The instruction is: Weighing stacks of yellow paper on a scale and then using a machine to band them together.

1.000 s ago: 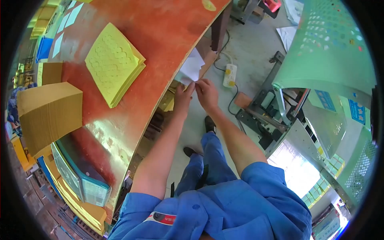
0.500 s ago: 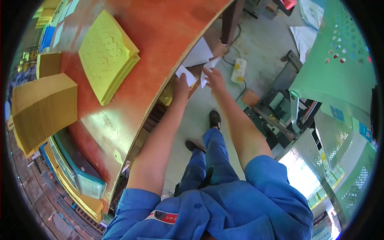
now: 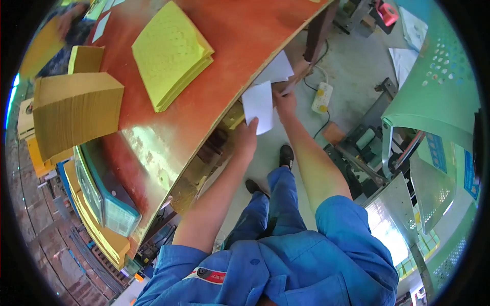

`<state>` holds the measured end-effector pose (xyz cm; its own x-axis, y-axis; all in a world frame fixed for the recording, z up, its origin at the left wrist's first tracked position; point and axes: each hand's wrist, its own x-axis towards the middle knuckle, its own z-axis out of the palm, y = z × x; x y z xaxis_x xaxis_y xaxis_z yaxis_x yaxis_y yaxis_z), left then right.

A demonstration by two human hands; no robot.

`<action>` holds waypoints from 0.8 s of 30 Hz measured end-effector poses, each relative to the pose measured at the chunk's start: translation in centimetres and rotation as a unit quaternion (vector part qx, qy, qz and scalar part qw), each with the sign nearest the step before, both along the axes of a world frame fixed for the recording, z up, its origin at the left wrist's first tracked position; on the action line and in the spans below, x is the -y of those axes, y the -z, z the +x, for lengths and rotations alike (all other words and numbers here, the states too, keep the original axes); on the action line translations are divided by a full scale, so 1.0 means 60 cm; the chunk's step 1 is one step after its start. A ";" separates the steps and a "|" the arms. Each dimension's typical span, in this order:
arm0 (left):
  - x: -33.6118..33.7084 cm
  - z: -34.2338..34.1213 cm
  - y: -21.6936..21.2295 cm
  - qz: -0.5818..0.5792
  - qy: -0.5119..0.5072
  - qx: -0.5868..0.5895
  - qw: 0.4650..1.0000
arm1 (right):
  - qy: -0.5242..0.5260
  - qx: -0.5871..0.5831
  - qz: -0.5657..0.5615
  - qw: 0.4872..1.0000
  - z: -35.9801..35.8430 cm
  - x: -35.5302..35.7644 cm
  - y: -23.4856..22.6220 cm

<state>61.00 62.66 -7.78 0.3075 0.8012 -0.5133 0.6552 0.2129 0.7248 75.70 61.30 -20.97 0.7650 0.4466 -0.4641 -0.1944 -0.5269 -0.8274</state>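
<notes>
My left hand (image 3: 247,138) is closed on the lower edge of a small white paper sheet (image 3: 259,106), thumb on top, just off the table's edge. My right hand (image 3: 286,105) is beside that sheet, fingers curled at a brown cardboard box (image 3: 300,71) under the tabletop. Its fingertips are partly hidden, and I cannot make out what they grip. More white paper (image 3: 279,68) lies just beyond the held sheet, by the box.
A red-brown table (image 3: 219,30) carries a yellow paper stack (image 3: 171,58), brown card stacks (image 3: 76,109) and a teal file holder (image 3: 109,188). A power strip (image 3: 322,98) lies on the floor. At right are green perforated machine covers (image 3: 434,97). Another person's hand (image 3: 65,23) shows far left.
My view has shifted, so the table sits further right. The left hand's white sheet now shows broad and flat; the right hand no longer shows its white paper and is at the box.
</notes>
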 end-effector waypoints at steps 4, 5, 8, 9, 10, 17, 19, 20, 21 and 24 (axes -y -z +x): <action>0.107 -0.015 -0.060 0.135 0.285 -0.065 0.947 | 0.088 -0.214 0.250 0.940 0.144 0.158 0.152; 0.106 -0.069 -0.052 0.132 0.393 -0.145 0.898 | 0.053 -0.171 0.191 0.965 0.077 0.113 0.116; 0.159 -0.110 -0.213 0.075 0.165 0.030 0.983 | 0.023 -0.045 -0.038 0.998 0.057 0.174 0.026; 0.163 -0.137 -0.248 0.027 0.138 0.007 0.990 | 0.049 -0.028 0.029 0.998 0.030 0.182 -0.017; 0.169 -0.160 -0.278 -0.025 0.114 -0.008 0.993 | 0.077 -0.007 0.092 0.993 0.004 0.195 -0.063; 0.142 -0.292 -0.396 0.149 0.083 0.166 0.971 | -0.252 -0.072 0.089 0.961 -0.165 0.281 -0.357; 0.124 -0.334 -0.405 0.157 0.117 0.127 0.972 | -0.296 -0.155 0.148 0.931 -0.201 0.285 -0.433; 0.120 -0.350 -0.406 0.154 0.155 0.072 0.973 | -0.337 -0.152 0.144 0.918 -0.211 0.270 -0.487; 0.120 -0.354 -0.423 0.157 0.152 0.082 0.973 | -0.374 -0.152 0.138 0.904 -0.216 0.249 -0.538; 0.121 -0.370 -0.468 0.100 -0.054 0.250 0.961 | -0.426 -0.218 0.194 0.856 -0.220 0.196 -0.603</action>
